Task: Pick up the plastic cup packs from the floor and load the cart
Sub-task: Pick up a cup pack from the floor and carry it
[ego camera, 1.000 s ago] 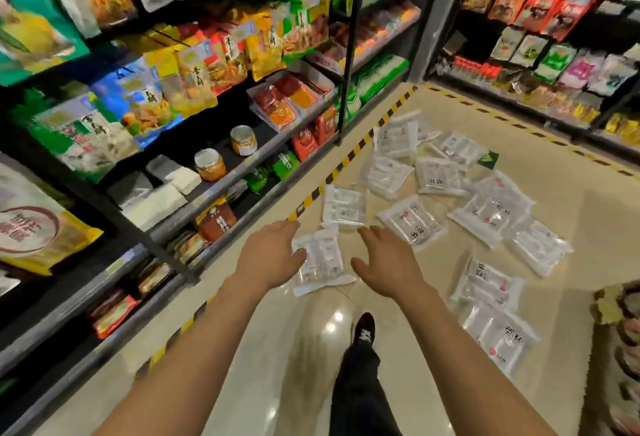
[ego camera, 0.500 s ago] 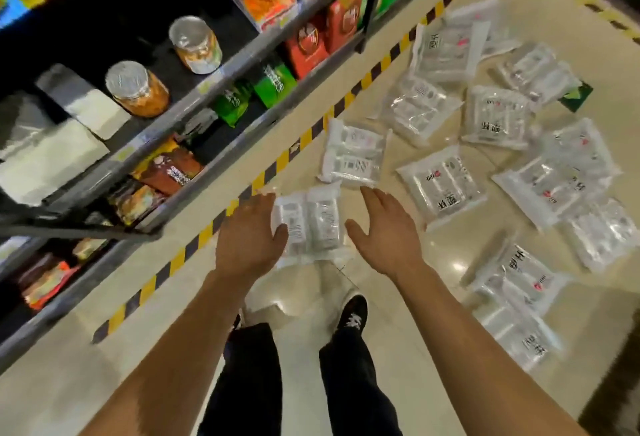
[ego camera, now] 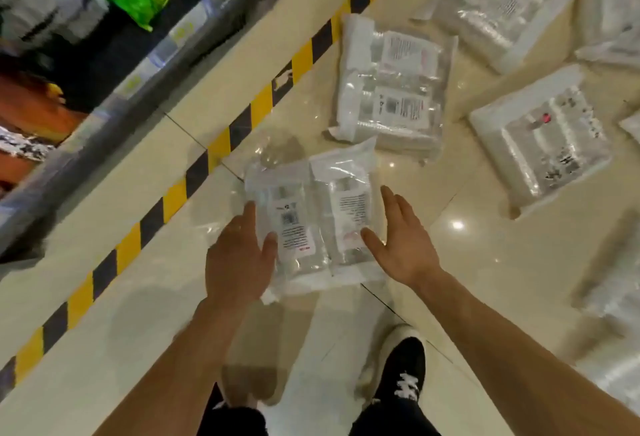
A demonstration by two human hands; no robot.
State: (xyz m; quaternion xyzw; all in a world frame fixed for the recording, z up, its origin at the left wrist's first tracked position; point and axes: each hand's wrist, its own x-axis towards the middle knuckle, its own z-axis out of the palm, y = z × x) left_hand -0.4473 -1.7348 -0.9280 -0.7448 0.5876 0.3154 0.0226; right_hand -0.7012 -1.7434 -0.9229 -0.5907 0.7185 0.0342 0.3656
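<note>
A clear plastic cup pack (ego camera: 311, 214) with white labels lies flat on the tiled floor right below me. My left hand (ego camera: 237, 255) is at its left edge, fingers apart, the thumb resting on the wrap. My right hand (ego camera: 398, 238) is at its right edge, fingers spread and touching the wrap. Neither hand has closed around it. A second cup pack (ego camera: 391, 85) lies just beyond, and a third cup pack (ego camera: 540, 137) to the right. No cart is in view.
Several more cup packs (ego camera: 502, 2) are strewn at the top right and right edge. A yellow-and-black floor stripe (ego camera: 242, 117) runs diagonally along the store shelf (ego camera: 104, 54) on the left. My black shoe (ego camera: 401, 373) stands just behind the nearest pack.
I have bent down much closer to the floor. Both hands have dropped to the two sides of the nearest cup pack and now touch it.
</note>
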